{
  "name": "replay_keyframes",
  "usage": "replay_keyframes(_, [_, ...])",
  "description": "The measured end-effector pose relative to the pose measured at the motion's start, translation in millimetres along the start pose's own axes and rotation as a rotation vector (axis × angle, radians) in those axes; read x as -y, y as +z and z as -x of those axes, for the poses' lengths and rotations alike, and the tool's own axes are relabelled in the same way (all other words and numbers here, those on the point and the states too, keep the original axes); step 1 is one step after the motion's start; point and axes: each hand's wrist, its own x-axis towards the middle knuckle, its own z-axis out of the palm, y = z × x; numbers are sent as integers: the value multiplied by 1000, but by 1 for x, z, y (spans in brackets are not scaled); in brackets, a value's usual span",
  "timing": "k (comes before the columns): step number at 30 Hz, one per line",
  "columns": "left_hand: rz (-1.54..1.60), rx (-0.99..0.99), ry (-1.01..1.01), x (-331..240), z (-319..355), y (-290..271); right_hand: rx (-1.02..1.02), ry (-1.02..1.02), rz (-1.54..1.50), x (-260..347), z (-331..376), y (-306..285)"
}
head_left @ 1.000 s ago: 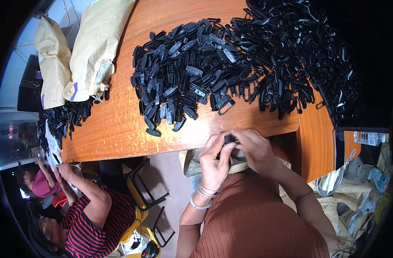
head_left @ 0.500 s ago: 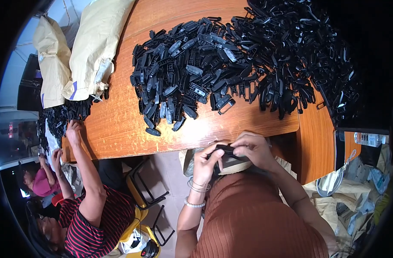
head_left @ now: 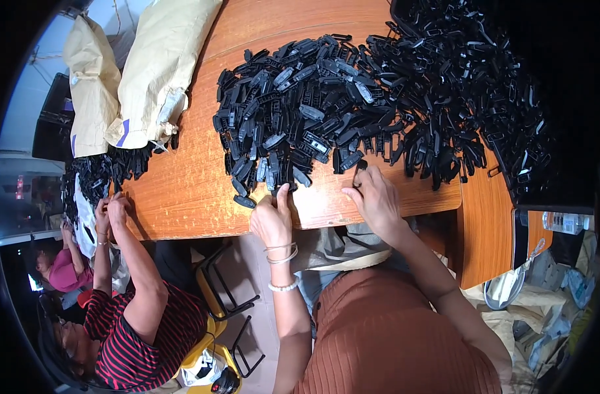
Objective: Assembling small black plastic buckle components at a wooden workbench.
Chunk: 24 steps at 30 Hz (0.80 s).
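Observation:
A big heap of black plastic parts (head_left: 378, 105) covers the far and right side of the orange wooden table (head_left: 195, 190). My left hand (head_left: 272, 220) rests at the table's near edge with its fingers curled under and its thumb up against the heap's front; what the fingers hold is hidden. My right hand (head_left: 377, 199) lies on the table a little to the right, its fingertips pinched on one black plastic part (head_left: 359, 168) at the heap's near edge. Bracelets circle my left wrist.
Two tan paper sacks (head_left: 152, 79) lie at the table's far left. A co-worker in a striped shirt (head_left: 139, 335) has both hands (head_left: 111, 211) at the left corner by a smaller pile of black parts (head_left: 106, 172). A yellow chair (head_left: 211, 348) and a water bottle (head_left: 565, 222) stand nearby.
My hands left my lap, where they held a black part together, and moved up onto the table and apart. The co-worker's arm drew back to the table's left corner.

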Motion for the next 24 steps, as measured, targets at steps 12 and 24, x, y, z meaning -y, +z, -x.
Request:
replay_keyframes(12, [919, 132, -125, 4, 37, 9, -238, -124, 68, -20, 19, -28])
replay_keyframes(24, [1005, 542, 205, -34, 72, -29, 280, -115, -899, 19, 24, -64])
